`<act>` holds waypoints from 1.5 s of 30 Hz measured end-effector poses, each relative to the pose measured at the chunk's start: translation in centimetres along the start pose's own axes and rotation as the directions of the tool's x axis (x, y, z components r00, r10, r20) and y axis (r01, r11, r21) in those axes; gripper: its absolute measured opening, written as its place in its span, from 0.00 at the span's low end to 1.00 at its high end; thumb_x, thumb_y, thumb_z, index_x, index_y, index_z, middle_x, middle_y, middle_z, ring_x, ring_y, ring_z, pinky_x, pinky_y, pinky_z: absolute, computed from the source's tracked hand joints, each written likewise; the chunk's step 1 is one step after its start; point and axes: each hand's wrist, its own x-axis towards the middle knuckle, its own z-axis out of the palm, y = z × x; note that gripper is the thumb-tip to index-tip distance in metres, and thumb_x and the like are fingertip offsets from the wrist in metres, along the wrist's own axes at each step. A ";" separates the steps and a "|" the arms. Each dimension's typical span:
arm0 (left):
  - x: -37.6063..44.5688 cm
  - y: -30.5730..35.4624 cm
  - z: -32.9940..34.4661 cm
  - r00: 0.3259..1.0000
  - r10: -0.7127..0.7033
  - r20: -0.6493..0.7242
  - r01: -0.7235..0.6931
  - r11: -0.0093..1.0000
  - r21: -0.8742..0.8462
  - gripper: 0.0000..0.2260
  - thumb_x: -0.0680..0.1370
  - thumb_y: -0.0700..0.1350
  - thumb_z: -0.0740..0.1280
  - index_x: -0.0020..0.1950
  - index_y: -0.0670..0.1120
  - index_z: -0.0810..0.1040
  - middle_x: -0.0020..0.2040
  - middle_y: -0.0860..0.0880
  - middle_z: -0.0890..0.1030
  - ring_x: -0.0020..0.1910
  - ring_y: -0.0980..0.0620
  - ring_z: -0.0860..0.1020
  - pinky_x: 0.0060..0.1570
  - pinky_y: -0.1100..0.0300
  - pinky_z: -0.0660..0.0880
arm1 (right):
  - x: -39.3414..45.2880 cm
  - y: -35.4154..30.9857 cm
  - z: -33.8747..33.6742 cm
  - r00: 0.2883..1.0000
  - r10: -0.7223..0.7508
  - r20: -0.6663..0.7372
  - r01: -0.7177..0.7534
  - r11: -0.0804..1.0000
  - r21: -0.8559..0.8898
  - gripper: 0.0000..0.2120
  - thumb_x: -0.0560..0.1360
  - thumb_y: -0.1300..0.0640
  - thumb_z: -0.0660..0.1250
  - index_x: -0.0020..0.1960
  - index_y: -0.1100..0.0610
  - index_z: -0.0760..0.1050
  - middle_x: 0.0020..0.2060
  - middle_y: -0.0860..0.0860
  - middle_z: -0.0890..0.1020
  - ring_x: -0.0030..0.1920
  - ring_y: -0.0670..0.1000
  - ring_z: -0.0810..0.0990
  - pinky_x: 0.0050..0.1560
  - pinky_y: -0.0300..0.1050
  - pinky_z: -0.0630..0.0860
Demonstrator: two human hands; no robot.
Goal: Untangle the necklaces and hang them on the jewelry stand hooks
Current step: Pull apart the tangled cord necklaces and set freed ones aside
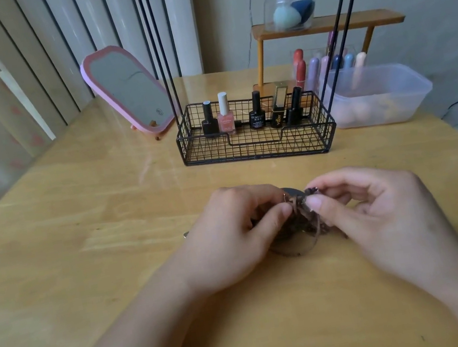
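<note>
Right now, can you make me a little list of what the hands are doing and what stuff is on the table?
left hand: left hand pinches the tangled necklaces
right hand: right hand pinches the same tangle from the other side
necklaces: a dark brown bunch, low over the table, none hung yet
jewelry stand: black wire basket with tall rods; hooks at the picture's top edge
in the basket: nail polish bottles
behind: pink mirror, plastic tub, small wooden shelf
</note>
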 end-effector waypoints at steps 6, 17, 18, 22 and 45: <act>0.2 0.2 -0.2 0.985 -0.157 0.069 0.171 0.865 -0.471 0.10 0.81 0.42 0.62 0.42 0.47 0.79 0.34 0.52 0.78 0.33 0.55 0.73 0.36 0.65 0.71 | 0.3 -0.4 0.0 0.999 0.033 0.008 -0.034 0.977 0.212 0.07 0.73 0.62 0.73 0.45 0.52 0.83 0.31 0.50 0.83 0.27 0.44 0.79 0.31 0.31 0.72; 0.2 0.3 -0.2 0.986 -0.084 0.143 0.152 0.797 -0.584 0.06 0.73 0.40 0.71 0.49 0.41 0.80 0.36 0.46 0.75 0.35 0.51 0.70 0.38 0.63 0.70 | -0.3 -0.7 0.4 1.000 -0.003 0.003 0.003 0.976 0.217 0.07 0.73 0.60 0.75 0.45 0.48 0.83 0.33 0.48 0.83 0.31 0.49 0.82 0.32 0.35 0.75; 0.2 0.3 -0.2 0.989 -0.078 0.123 0.134 0.821 -0.555 0.05 0.73 0.41 0.72 0.47 0.43 0.80 0.37 0.46 0.77 0.36 0.49 0.72 0.40 0.60 0.72 | -0.3 -0.8 0.4 1.000 -0.012 0.017 0.008 0.977 0.212 0.07 0.73 0.59 0.75 0.46 0.46 0.83 0.34 0.48 0.83 0.32 0.49 0.82 0.32 0.35 0.75; 0.2 0.6 -0.3 0.992 -0.073 0.099 0.115 0.835 -0.539 0.01 0.73 0.40 0.70 0.44 0.44 0.80 0.37 0.46 0.79 0.35 0.48 0.74 0.38 0.58 0.73 | -0.4 -0.9 0.4 0.999 -0.029 0.042 0.019 0.974 0.226 0.09 0.72 0.59 0.75 0.46 0.45 0.83 0.35 0.50 0.83 0.32 0.48 0.81 0.33 0.37 0.76; 0.2 0.8 -0.9 0.970 -0.223 0.094 0.217 0.632 -0.743 0.03 0.73 0.41 0.70 0.41 0.44 0.84 0.37 0.46 0.83 0.35 0.53 0.79 0.36 0.64 0.75 | -0.3 -1.6 0.0 0.999 -0.030 0.043 0.013 0.938 0.348 0.11 0.64 0.60 0.80 0.44 0.50 0.84 0.35 0.52 0.85 0.33 0.50 0.83 0.37 0.37 0.78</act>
